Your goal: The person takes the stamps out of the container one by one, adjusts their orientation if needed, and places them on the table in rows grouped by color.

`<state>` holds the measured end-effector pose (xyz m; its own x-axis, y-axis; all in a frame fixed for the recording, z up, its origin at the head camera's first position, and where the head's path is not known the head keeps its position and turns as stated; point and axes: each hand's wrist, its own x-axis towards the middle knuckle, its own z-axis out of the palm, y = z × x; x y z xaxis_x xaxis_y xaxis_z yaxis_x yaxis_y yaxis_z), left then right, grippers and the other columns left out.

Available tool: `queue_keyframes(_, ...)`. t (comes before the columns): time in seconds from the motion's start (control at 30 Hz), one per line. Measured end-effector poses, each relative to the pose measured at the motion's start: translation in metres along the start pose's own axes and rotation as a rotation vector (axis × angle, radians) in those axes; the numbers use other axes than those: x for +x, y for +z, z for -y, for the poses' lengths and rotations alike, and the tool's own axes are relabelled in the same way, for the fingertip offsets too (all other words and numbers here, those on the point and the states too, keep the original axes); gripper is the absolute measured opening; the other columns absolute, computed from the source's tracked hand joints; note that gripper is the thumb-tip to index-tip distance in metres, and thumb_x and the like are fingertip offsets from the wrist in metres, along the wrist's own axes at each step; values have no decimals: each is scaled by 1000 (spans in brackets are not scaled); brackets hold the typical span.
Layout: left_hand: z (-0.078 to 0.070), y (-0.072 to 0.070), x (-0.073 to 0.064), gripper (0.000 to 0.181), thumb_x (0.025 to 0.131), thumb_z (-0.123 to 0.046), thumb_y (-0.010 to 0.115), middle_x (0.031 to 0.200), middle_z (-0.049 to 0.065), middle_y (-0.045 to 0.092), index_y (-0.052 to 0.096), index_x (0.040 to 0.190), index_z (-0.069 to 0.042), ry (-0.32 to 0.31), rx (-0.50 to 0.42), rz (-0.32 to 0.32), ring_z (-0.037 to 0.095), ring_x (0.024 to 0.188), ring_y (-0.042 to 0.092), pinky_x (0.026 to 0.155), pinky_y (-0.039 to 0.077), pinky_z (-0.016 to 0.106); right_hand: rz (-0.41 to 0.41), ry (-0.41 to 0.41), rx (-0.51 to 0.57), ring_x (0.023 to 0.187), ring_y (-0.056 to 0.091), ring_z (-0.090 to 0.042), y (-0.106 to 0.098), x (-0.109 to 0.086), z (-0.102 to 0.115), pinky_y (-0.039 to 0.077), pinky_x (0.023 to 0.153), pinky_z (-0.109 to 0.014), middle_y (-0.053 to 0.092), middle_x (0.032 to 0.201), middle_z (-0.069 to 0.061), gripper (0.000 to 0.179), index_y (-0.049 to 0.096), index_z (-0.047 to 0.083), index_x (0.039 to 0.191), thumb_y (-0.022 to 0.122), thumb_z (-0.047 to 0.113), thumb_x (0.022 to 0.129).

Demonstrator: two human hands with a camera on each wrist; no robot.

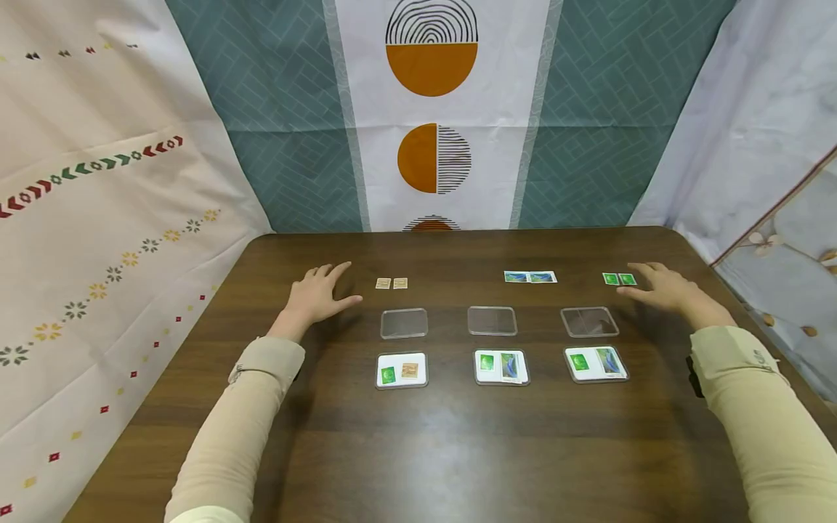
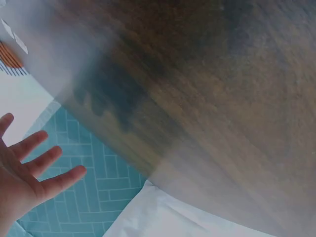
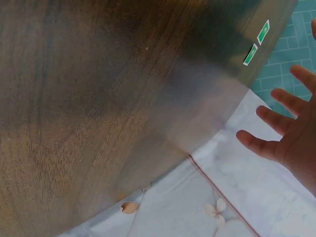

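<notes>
My left hand (image 1: 317,294), fingers spread and nothing held, is left of two brown stamps (image 1: 391,283). On the other side my right hand (image 1: 667,292) spreads its fingers beside two green stamps (image 1: 618,279), also visible in the right wrist view as small green stamps (image 3: 263,32); whether it touches them cannot be told. Two blue stamps (image 1: 530,277) lie between. In a middle row are three clear plastic covers (image 1: 404,324). Nearer are three cases with white cards: the left case (image 1: 392,360) shows green and brown stamps, the middle case (image 1: 498,359) and right case (image 1: 593,357) green and blue.
The brown wooden table (image 1: 445,457) ends at a far edge before a teal and white patterned cloth (image 1: 288,109). A white patterned cloth (image 1: 85,254) hangs on the left, and a marbled one (image 1: 771,131) on the right.
</notes>
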<state>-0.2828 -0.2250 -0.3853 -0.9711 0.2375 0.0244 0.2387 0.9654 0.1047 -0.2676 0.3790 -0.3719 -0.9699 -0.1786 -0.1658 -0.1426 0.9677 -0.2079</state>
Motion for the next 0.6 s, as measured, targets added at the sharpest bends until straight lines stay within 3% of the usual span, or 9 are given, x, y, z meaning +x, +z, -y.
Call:
queue_keyframes(0.23, -3, -3, 4, 70, 86, -55, 57, 130, 22, 55, 45, 138, -11, 29, 37, -59, 43, 115, 53, 85, 47, 57, -39, -62, -35, 118, 38, -60, -2, 0, 1, 35, 91, -67, 39, 129, -43, 66, 39, -13, 130, 47, 42, 96)
queue_keyframes(0.43, -7, -6, 4, 56, 87, -48, 59, 114, 19, 65, 58, 124, -6, 52, 29, -93, 39, 101, 62, 77, 50, 53, -64, -86, -18, 105, 52, -54, -6, -4, 6, 43, 82, -60, 55, 116, -37, 54, 48, -13, 122, 50, 34, 95)
queue_keyframes(0.6, -9, -6, 3, 47, 89, -41, 60, 105, 17, 69, 63, 117, -4, 64, 15, -92, 37, 93, 65, 72, 51, 50, -78, -100, -6, 101, 57, -51, -8, -6, 9, 44, 81, -58, 60, 111, -34, 47, 52, -12, 118, 52, 28, 95)
